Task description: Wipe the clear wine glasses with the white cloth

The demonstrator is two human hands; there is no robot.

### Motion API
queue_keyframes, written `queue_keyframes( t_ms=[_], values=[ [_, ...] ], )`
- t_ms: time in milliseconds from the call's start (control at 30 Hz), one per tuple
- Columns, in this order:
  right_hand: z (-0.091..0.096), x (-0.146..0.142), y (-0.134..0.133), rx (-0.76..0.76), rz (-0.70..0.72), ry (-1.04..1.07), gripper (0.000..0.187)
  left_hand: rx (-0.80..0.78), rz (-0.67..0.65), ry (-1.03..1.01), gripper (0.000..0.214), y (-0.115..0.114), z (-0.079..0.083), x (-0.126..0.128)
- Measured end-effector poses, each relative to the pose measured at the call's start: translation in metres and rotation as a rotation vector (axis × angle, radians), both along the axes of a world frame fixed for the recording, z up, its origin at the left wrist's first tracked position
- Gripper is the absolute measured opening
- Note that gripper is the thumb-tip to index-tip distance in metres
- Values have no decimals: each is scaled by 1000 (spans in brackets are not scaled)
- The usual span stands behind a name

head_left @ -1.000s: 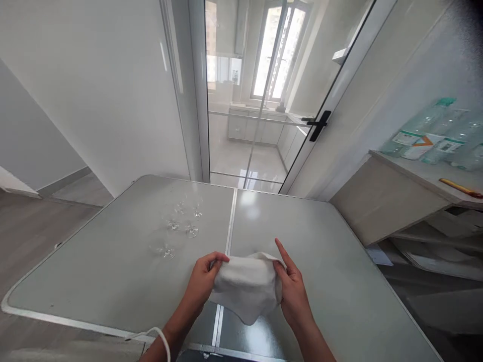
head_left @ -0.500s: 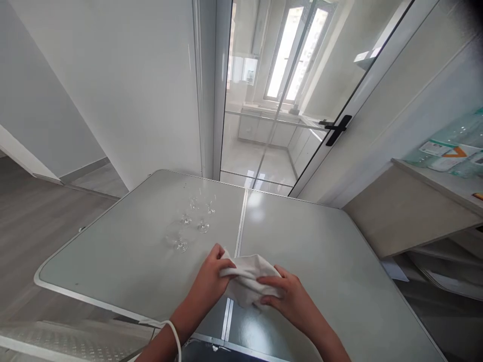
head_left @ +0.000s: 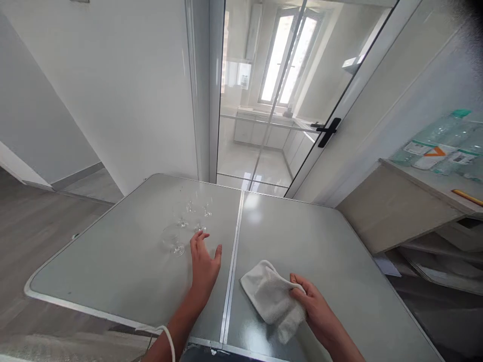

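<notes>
Cloth: a white cloth point(head_left: 272, 297) lies bunched on the right half of the table, close to the near edge, with one end caught in the right hand.
Right hand: the right hand point(head_left: 317, 311) grasps the near end of the cloth, fingers curled around it; the rest of the cloth spreads out on the surface.
Left hand: the left hand point(head_left: 204, 261) is released and holds nothing. Its fingers are spread, stretched forward over the left half of the table, and the fingertips are just short of the glasses.
Glasses: a small cluster of clear stemmed glasses point(head_left: 190, 213) stands upright; the nearest glass point(head_left: 173, 241) is just left of the fingertips.
Progress: the cloth is in hand, yet no glass is lifted and the cloth touches none, so the handling of the glasses appears not to have begun.
Table: a grey table point(head_left: 124, 281) with a seam point(head_left: 231, 271) down its middle, running between the two hands.
Surroundings: a glass door point(head_left: 264, 100) with a black handle point(head_left: 327, 131) beyond; bottles point(head_left: 433, 148) lie on a shelf point(head_left: 396, 206) to the right.
</notes>
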State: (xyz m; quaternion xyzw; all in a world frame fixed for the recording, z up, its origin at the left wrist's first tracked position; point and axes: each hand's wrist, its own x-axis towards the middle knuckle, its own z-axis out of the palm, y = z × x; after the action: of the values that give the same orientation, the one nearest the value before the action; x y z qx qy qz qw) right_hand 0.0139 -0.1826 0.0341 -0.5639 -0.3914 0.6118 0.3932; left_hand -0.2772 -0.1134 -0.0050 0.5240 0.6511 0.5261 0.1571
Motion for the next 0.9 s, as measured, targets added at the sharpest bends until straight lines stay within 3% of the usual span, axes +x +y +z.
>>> queue_keyframes(
  t_ms=[133,233,400,600,700,833,900],
  values=[
    [-7,2,-7,-122,-168,257,22,-133,178,-14,83,30,-15,4],
    [-16,0,-3,-130,-254,280,29,-214,236,-56,92,49,-15,-1],
    [-29,-1,24,-107,-397,302,29,-106,282,-74,77,71,-17,-13],
    [-9,-11,74,144,-362,243,23,5,237,-98,54,81,-18,-21],
    [-2,-22,95,258,-357,167,25,-1,88,-85,49,84,-5,-10],
    [-5,-34,109,473,-342,24,25,-70,-453,164,45,84,1,28],
    [-12,-36,110,548,-283,-63,24,-63,-566,305,48,83,-7,46]
  ],
)
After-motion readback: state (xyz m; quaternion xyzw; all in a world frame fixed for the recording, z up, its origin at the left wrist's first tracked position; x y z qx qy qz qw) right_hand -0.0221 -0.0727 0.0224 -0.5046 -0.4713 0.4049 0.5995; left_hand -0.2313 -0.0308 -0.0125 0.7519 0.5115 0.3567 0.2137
